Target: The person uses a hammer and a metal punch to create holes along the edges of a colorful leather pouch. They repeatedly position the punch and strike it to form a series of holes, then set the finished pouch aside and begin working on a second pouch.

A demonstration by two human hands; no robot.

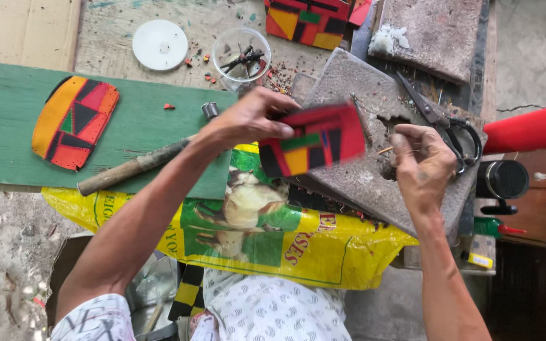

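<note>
Head view, left hand (248, 120) grip clamped on patchwork piece (314, 140) (blurred), right hand (421, 165) loosely curled — scissors (440, 123) beside

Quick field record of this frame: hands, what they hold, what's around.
left hand: holds a red patchwork piece above the stone slab
right hand: closed, on the slab, near the scissors
green board: bears a second patchwork piece and a hammer
back: clear cup, white lid
under slab: yellow sack
</note>
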